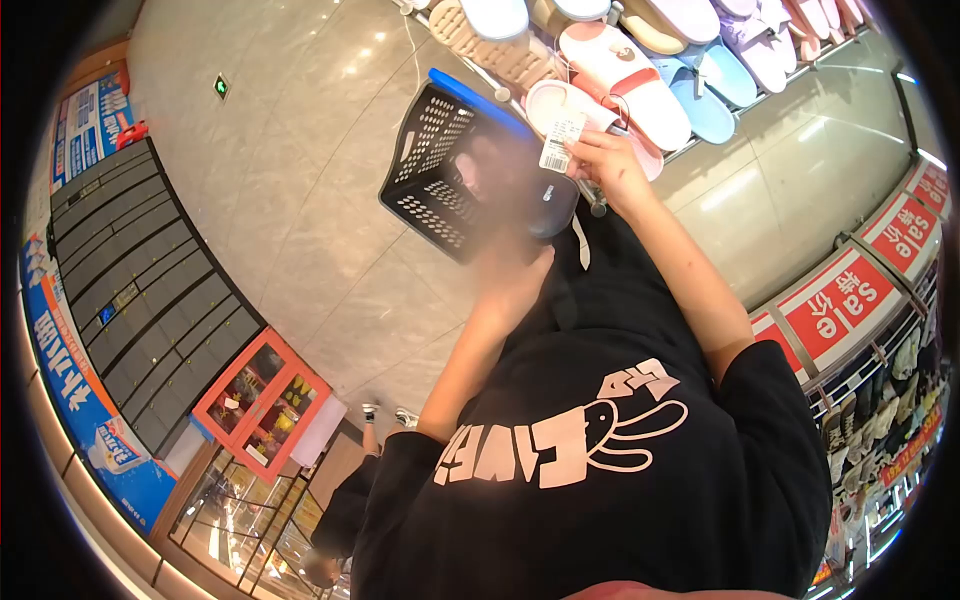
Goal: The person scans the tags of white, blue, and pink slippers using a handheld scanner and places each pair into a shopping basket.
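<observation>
A white barcode tag [560, 146] is pinched between the thumb and fingers of my right hand [607, 165], in front of the pale pink slippers [570, 103] on the rack. My left hand [517, 282] is beside the lower edge of a black perforated basket [425, 150] with a blue handle [465, 98]. A blurred patch hides its fingers and part of the basket, so its grip cannot be made out. A dark slipper-like item [556, 207] shows at the basket's right side.
More slippers [700, 100] in blue, white and purple fill the rack at the top. Red sale signs [845, 300] stand above hanging goods at the right. Dark lockers [150, 290] and a red cabinet [262, 403] are at the left. Another person [350, 500] is at the lower left.
</observation>
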{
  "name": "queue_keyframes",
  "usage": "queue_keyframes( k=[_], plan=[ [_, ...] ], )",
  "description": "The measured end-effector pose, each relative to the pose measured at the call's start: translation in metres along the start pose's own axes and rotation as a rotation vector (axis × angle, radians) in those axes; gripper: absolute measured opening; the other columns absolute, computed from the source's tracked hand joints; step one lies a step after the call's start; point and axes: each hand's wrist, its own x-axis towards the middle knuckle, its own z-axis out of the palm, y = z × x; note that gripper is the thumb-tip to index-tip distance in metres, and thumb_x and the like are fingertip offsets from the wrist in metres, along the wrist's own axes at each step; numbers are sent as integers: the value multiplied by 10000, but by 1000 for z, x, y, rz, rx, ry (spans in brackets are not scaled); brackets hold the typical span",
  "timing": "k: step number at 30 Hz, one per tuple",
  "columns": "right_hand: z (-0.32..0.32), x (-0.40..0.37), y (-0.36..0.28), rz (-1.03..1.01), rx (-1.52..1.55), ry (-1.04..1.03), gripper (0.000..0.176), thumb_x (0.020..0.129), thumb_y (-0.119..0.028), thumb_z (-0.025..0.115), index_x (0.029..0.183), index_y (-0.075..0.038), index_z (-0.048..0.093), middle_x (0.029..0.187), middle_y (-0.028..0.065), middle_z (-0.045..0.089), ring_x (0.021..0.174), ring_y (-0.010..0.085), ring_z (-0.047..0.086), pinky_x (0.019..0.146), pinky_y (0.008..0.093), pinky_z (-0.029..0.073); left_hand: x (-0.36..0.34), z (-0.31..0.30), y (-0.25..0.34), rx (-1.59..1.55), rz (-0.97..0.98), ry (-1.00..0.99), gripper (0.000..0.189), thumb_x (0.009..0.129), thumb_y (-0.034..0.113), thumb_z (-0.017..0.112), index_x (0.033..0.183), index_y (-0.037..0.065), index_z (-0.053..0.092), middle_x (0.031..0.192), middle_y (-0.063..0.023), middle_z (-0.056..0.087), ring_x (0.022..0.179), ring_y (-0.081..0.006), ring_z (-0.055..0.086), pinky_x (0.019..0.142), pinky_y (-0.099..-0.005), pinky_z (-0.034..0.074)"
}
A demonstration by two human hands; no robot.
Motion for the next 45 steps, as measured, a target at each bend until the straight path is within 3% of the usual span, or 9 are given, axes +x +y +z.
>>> queue_keyframes(
  k=[6,9,11,14,17,19,22,32,45],
  plan=[
    [-3,2,1,-3,7,-41,166,896,-134,641,821,14,649,712,76,640,662,133,619,633,247,492,-3,7,4,181,23,55,335,810,144,676,1075,-34,572,1021,-211,607,954,-355,590,834,-447,455],
    [-3,1,-1,-3,-10,-43,167,893,-139,644,811,7,646,706,76,641,656,131,618,614,244,483,-5,9,8,204,-17,58,459,847,104,651,1285,8,553,1088,-87,667,943,-140,608,834,-288,485],
    [-5,0,-3,-7,-22,-49,167,891,-140,645,804,3,644,699,75,642,652,131,618,603,243,478,-7,14,6,102,49,98,396,804,148,684,1132,-36,562,1058,-211,607,983,-360,588,867,-439,459],
    [-4,-3,-17,40,-165,-63,203,903,-175,637,790,-6,637,673,76,637,636,114,619,576,258,482,-10,18,-10,115,144,52,402,828,187,661,1163,-13,561,1070,-220,618,986,-378,603,852,-443,473],
    [-11,-14,-22,39,-1024,-174,266,873,-239,624,804,17,644,715,179,656,659,282,653,626,396,520,-19,13,7,189,-22,-69,572,754,73,712,1297,1,548,1146,-128,672,1007,-191,639,890,-320,487],
    [-22,-28,-12,-280,-1548,-171,274,852,-232,602,805,32,658,802,247,664,760,403,661,727,480,533,-28,14,-11,188,-12,-55,563,726,73,725,1263,2,570,1112,-155,681,998,-242,657,888,-343,494],
    [-36,-56,-17,-64,-1752,-284,255,867,-207,580,815,22,680,833,233,679,807,384,676,761,473,539,-38,16,-47,302,-66,-80,449,716,108,744,1135,2,623,963,-182,682,897,-307,658,817,-371,507],
    [-5,-38,13,32,-2094,-648,297,890,-286,608,884,-7,711,886,212,697,874,360,690,777,461,551,-132,42,-253,-467,-841,376,334,759,67,680,1074,-19,609,846,-128,687,628,-214,665,545,-326,530],
    [58,15,58,126,-1998,-585,353,899,-272,587,813,58,681,828,258,672,851,406,666,780,494,524,-136,8,-287,-515,-743,476,342,765,147,684,1054,-16,599,866,-112,677,672,-198,654,590,-324,536]
  ],
)
